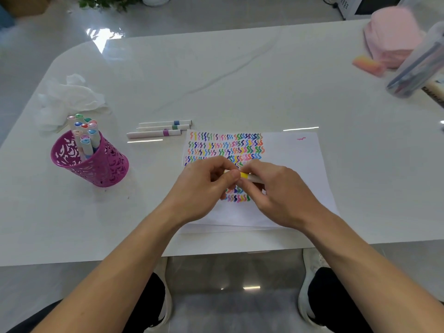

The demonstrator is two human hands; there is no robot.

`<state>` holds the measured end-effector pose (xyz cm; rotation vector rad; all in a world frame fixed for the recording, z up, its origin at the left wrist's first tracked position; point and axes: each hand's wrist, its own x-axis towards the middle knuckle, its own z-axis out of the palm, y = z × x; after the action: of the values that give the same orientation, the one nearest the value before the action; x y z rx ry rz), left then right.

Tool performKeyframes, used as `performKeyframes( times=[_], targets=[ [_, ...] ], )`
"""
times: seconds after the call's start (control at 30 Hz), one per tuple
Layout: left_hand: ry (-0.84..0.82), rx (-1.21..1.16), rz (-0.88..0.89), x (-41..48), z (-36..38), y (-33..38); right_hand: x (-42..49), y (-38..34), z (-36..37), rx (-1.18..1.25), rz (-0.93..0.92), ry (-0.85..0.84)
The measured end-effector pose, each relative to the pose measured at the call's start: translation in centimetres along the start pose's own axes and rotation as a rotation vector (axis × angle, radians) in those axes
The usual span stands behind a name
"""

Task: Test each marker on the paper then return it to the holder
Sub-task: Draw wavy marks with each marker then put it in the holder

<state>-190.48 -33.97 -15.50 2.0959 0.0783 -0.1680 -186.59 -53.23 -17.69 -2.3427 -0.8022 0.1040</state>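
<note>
Yellow band on a white barrel: that's the marker [249, 176] in play. It is held roughly level, just above the lower half of the paper [295, 169]. Only the yellow section and a short stretch of white barrel show, the rest is hidden by fingers. Can't tell if the cap is on or off.

Left hand [204, 188]: fingers curled, thumb and fingertips pinching the marker's left end.
Right hand [278, 195]: also curled, pinching the white barrel just right of the yellow band. The two hands nearly touch at the marker.

Paper is a white sheet lying flat near the table's [240, 75] front edge. Its left part is filled with rows of short multicolour zigzag strokes, and there is one small pink squiggle near the top right corner.

Holder [101, 167]: magenta perforated cup, upright, well left of the paper. A bunch of markers [84, 131] stands in it, leaning left, white barrels with coloured end caps up.

Between holder and paper three loose markers lie side by side: blue-banded marker [165, 123], green-banded marker [163, 127], purple-banded marker [153, 133].

Crumpled white tissue [69, 97] sits behind the holder. Far right: blurred pink object [394, 37], orange block [367, 64], clear tube of pens [418, 66].
</note>
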Motion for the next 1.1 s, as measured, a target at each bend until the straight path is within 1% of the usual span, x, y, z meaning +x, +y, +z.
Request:
performKeyframes(
  times=[0.17,0.27,0.57,0.73,0.87,0.97,1.03,1.1],
  targets=[
    [0.037,-0.022,-0.004,0.1,0.5,0.1,-0.1,0.0,-0.2,-0.056,0.005,-0.021],
    [0.045,-0.036,-0.009,0.1,0.7,0.1,-0.2,0.0,-0.3,-0.09,-0.001,-0.006],
    [-0.031,-0.184,-0.083,0.1,0.7,0.1,-0.6,0.4,0.1,-0.152,-0.011,0.013],
    [-0.047,-0.214,-0.128,0.0,0.9,0.0,-0.9,0.5,0.5,-0.173,-0.01,0.03],
    [-0.018,-0.198,-0.134,0.1,0.5,0.0,-1.0,0.7,0.6,-0.131,0.026,0.062],
    [0.017,-0.217,-0.136,0.3,-0.1,0.0,-0.5,0.7,0.4,-0.07,0.087,0.015],
    [0.082,-0.159,-0.134,0.6,-0.2,-0.2,-0.3,0.9,0.2,-0.024,0.176,-0.056],
    [0.172,0.035,-0.095,0.7,-0.1,-0.6,-0.4,1.3,-0.1,0.085,0.241,-0.083]
  ],
)
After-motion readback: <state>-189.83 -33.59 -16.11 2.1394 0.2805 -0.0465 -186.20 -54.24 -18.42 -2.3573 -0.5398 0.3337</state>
